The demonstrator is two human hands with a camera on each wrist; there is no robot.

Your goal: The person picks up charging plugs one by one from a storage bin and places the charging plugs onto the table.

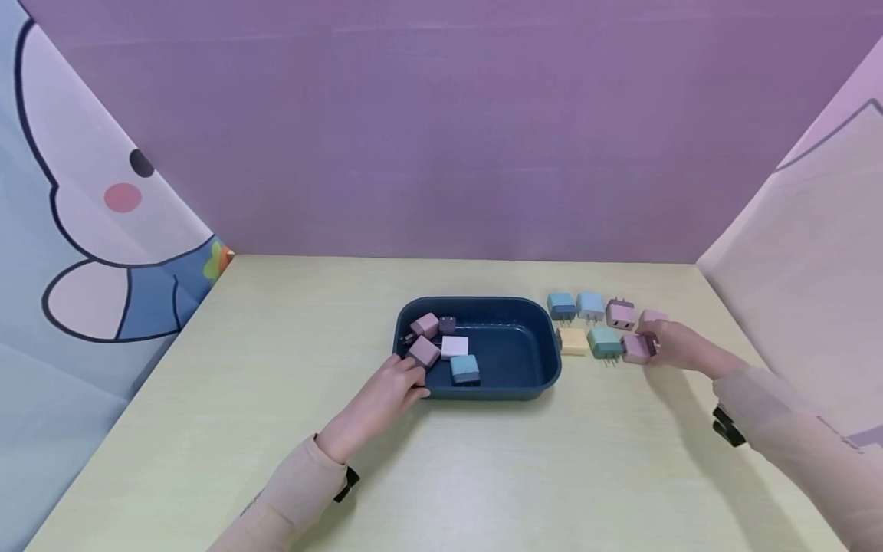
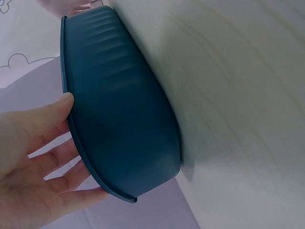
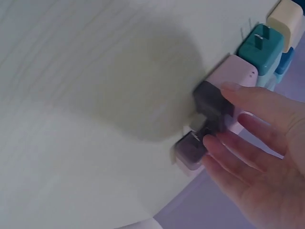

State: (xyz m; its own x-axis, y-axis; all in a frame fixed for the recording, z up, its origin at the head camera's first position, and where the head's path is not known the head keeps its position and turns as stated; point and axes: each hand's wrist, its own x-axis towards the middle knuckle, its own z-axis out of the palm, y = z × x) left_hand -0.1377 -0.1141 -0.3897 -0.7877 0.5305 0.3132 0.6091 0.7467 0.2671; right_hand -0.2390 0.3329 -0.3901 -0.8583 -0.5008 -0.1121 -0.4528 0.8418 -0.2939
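Note:
My left hand (image 1: 382,395) grips the near-left rim of a dark blue plastic basin (image 1: 500,395). In the left wrist view the thumb presses the basin's outer wall (image 2: 119,109) at the rim, and the fingers reach behind it. Inside lie pink charger plugs (image 1: 424,352), a white one (image 1: 454,347), a blue one (image 1: 465,368) and a small dark purple one (image 1: 447,325). At the right, my right hand (image 1: 679,347) pinches a pink charger plug (image 3: 233,71) by its dark end. Another pink plug with a dark end (image 3: 190,150) lies by the fingertips.
Right of the basin stand two blue plugs (image 1: 562,305), a pink plug (image 1: 621,313), a yellow plug (image 1: 572,342) against the basin's side and a green plug (image 1: 605,343). A purple backdrop (image 1: 441,153) rises behind the pale wooden table (image 1: 276,330).

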